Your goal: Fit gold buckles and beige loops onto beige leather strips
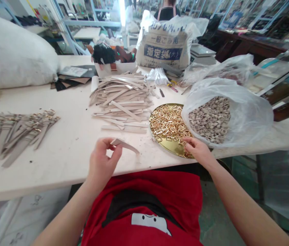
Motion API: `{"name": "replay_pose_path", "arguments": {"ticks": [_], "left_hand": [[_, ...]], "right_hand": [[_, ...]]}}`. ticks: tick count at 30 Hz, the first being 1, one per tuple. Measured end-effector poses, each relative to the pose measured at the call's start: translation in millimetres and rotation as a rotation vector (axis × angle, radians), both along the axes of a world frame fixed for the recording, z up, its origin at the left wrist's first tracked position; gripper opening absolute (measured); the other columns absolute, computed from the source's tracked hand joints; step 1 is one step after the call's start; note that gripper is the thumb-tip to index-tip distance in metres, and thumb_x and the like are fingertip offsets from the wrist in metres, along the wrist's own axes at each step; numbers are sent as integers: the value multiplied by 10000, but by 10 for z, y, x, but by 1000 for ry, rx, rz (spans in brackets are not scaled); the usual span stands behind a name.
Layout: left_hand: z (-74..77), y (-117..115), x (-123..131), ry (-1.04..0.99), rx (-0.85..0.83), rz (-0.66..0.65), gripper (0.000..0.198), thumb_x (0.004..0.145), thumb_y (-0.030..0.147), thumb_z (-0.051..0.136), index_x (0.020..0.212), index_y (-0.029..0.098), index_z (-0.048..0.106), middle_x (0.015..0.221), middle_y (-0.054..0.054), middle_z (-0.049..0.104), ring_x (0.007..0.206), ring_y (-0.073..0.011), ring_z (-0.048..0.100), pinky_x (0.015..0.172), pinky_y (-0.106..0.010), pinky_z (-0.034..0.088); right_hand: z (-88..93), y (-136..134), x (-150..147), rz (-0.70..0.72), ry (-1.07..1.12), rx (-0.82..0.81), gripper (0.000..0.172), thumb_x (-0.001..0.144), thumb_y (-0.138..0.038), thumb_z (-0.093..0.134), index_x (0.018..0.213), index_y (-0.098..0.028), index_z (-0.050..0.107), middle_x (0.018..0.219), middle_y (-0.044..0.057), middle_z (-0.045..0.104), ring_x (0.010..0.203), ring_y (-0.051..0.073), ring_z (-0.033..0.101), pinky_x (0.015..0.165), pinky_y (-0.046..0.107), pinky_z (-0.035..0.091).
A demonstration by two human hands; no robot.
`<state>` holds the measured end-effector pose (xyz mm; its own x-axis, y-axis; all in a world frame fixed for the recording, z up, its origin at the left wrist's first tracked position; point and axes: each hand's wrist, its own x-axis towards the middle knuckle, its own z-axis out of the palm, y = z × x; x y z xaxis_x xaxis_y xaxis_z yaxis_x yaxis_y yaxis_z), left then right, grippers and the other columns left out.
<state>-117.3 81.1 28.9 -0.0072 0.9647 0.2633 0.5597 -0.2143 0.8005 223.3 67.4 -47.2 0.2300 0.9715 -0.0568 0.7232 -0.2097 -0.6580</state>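
Left hand [103, 160] pinches a narrow beige leather strip [125, 145] between thumb and fingers, its long axis running sideways and sloping down toward a round gold-coloured metal tray [172, 149]. Right hand [198, 150] sits loosely curled at that tray's near edge, its fingertips among the small gold metal buckles [168, 123] heaped there; whether it grips one, I cannot tell. Beyond and left of the tray lies a loose pile of beige leather strips [121, 102]; against its right side presses a clear plastic bag of beige loops [252, 116].
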Motion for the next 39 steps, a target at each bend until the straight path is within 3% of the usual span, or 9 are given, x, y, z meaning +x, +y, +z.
{"name": "replay_pose_path", "arguments": {"ticks": [4, 7, 10, 12, 14, 18, 22, 29, 39], "left_hand": [[-102, 0, 274, 149, -29, -236, 127, 808, 279, 442, 790, 194, 534, 767, -30, 597, 744, -156, 552, 693, -262, 427], [-116, 2, 388, 56, -15, -254, 133, 819, 265, 424, 856, 191, 528, 855, -43, 607, 819, -164, 564, 752, -272, 430], [-57, 8, 437, -59, -111, -276, 161, 821, 267, 417, 917, 188, 520, 867, -31, 606, 785, -150, 573, 736, -268, 433], [-29, 1, 469, -132, -257, -323, 166, 819, 270, 405, 895, 186, 527, 767, -6, 591, 671, -130, 556, 664, -254, 433], [-32, -24, 519, -264, -469, -361, 173, 812, 273, 403, 887, 177, 526, 675, 18, 549, 548, -104, 504, 561, -230, 413], [-95, -115, 646, -663, -933, -357, 223, 765, 214, 459, 975, 161, 516, 687, 25, 513, 448, -49, 416, 423, -173, 337], [-106, -197, 693, -954, -1170, -331, 274, 688, 75, 485, 949, 137, 541, 827, -28, 542, 545, -48, 483, 454, -156, 393], [-81, -254, 617, -1101, -1298, -348, 200, 685, 39, 466, 843, 92, 578, 834, -64, 539, 594, -62, 512, 476, -156, 440], [-169, -348, 529, -1157, -1304, -351, 215, 720, 53, 461, 901, 95, 569, 885, -72, 562, 621, -74, 527, 470, -162, 418]], "right_hand": [[-2, -14, -100, 65, -172, 61, 272, 762, -224, 440, 956, -136, 609, 868, 78, 615, 799, 195, 579, 733, 316, 455], [116, -48, -135, 160, -266, 132, 245, 793, -226, 425, 952, -167, 601, 912, 77, 607, 815, 189, 579, 768, 314, 448], [309, -44, 33, 83, -339, 241, 246, 826, -262, 403, 964, -186, 593, 924, 73, 610, 781, 181, 583, 740, 302, 454], [426, 12, 268, -19, -450, 275, 258, 833, -255, 387, 959, -177, 598, 946, 86, 620, 831, 196, 582, 753, 306, 443], [488, 114, 533, -66, -602, 175, 274, 829, -233, 377, 970, -165, 601, 981, 101, 628, 883, 209, 578, 764, 308, 429], [422, 359, 852, 34, -764, -150, 234, 795, -243, 431, 894, -176, 632, 914, 89, 664, 810, 196, 602, 655, 271, 414], [304, 494, 826, 110, -777, -227, 208, 778, -264, 460, 806, -160, 637, 789, 118, 674, 707, 225, 615, 562, 286, 379], [231, 535, 788, 123, -888, -335, 260, 809, -304, 431, 911, -142, 606, 843, 175, 658, 739, 272, 617, 582, 330, 379], [61, 580, 910, 74, -834, -299, 203, 757, -285, 516, 862, -138, 609, 804, 150, 634, 721, 257, 582, 609, 343, 379]]}}
